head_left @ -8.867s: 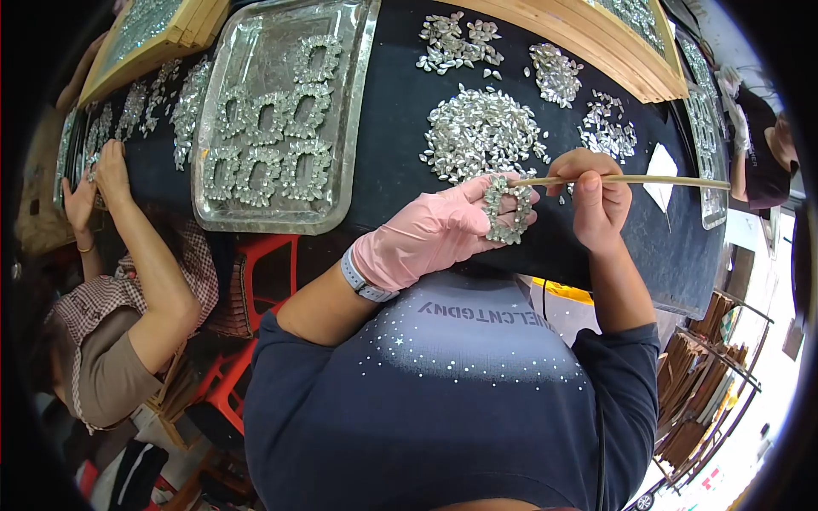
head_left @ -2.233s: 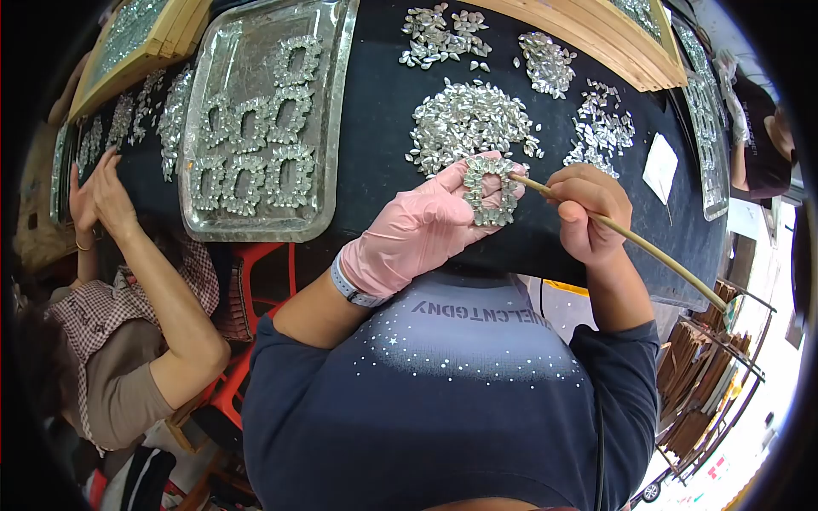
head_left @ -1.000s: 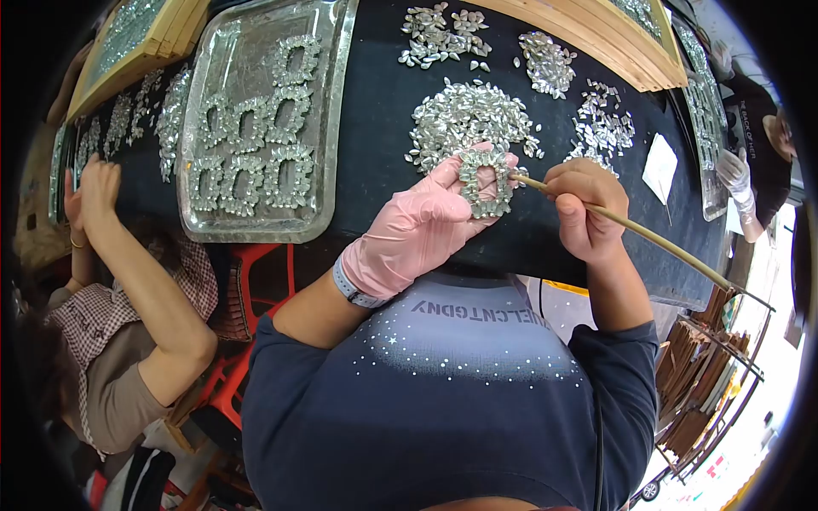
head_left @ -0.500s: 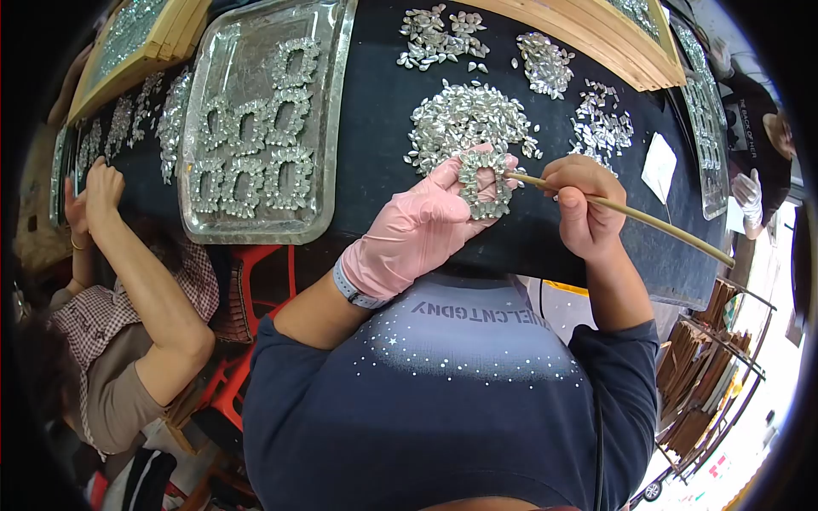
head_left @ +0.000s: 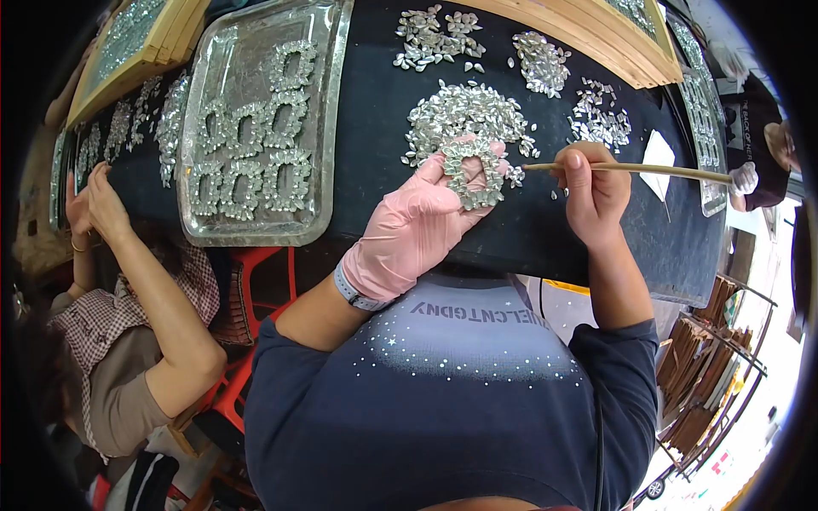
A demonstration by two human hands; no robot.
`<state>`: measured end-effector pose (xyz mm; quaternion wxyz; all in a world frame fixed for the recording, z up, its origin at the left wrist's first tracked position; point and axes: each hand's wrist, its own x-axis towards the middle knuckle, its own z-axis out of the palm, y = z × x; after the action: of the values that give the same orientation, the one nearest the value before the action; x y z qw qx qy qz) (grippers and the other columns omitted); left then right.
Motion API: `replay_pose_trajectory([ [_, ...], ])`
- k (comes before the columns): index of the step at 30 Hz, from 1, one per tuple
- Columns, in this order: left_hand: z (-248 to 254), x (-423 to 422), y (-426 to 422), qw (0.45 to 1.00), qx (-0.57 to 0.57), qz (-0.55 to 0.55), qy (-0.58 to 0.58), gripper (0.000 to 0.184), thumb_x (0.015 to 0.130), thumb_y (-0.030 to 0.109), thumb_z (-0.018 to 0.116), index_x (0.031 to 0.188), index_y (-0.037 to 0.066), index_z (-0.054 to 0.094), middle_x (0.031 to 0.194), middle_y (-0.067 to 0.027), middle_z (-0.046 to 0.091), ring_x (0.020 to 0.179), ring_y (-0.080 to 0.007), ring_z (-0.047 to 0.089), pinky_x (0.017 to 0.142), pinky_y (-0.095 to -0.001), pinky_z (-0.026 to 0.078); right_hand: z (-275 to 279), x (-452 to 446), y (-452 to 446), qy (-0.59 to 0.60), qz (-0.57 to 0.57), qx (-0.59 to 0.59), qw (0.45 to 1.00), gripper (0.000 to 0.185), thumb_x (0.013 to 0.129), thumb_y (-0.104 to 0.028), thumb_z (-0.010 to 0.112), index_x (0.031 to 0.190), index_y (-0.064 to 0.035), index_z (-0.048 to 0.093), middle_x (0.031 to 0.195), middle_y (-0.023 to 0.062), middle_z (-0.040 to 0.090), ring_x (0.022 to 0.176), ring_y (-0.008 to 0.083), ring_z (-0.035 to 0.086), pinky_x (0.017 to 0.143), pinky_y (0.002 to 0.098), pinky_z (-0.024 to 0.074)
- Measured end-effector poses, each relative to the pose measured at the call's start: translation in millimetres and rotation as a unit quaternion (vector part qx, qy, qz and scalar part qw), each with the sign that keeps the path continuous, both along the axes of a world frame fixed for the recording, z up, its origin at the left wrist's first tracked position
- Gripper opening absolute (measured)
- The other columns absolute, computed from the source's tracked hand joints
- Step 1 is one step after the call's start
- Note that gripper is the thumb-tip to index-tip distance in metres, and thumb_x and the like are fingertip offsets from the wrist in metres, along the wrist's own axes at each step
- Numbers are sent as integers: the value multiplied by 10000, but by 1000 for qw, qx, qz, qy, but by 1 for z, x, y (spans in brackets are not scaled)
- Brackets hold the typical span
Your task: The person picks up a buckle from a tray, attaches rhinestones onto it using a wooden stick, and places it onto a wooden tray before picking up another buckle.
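My left hand (head_left: 409, 226), in a pink glove, is closed on a frame-shaped piece covered in shiny stones (head_left: 454, 180), which is tilted. My bare right hand (head_left: 595, 192) pinches a thin wooden stick (head_left: 660, 170) lying nearly level. Its tip is just right of the stone-covered piece, near a few small stones (head_left: 515, 175); whether it touches them I cannot tell. Beyond my left hand spreads a large pile of silvery stones (head_left: 469, 115). Smaller piles (head_left: 542, 66) (head_left: 599, 119) lie farther off and to the right.
A clear tray (head_left: 256, 230) with several stone-covered frames is on the left. Wooden frames (head_left: 596, 43) stand along the far side. A white paper (head_left: 657, 162) lies at right. A person (head_left: 128, 366) works at left; another person's gloved hand (head_left: 744, 179) is at far right.
The stick's tip has moved off the piece to its right side, and the stick has swung more level. The piece has tilted and shifted slightly left. The gloved hand at far right has moved.
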<state>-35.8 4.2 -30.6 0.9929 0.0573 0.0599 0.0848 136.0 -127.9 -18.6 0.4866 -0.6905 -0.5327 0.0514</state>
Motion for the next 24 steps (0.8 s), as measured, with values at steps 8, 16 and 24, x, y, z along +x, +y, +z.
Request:
replay_pose_trajectory([
  [8,1,0,0,1000,8,7,11,628,756,-51,415,1355,42,249,1363,-129,356,1253,-237,377,1059,-391,261,1,-2,3,-23,29,-6,999,173,927,-87,460,800,8,529,665,66,554,529,85,475,472,207,382],
  [16,0,0,-1,1000,13,6,10,615,760,-49,408,1348,59,264,1362,-128,358,1253,-239,377,1052,-388,267,-1,-3,2,56,-33,1,998,190,935,-112,457,808,3,539,670,60,555,543,71,490,478,192,389],
  [24,0,-1,-1,1000,9,2,13,603,761,-54,407,1337,63,275,1354,-132,362,1247,-246,381,1049,-388,275,-3,2,6,91,-67,16,993,226,942,-178,468,816,-6,544,665,45,555,516,64,486,460,186,382],
])
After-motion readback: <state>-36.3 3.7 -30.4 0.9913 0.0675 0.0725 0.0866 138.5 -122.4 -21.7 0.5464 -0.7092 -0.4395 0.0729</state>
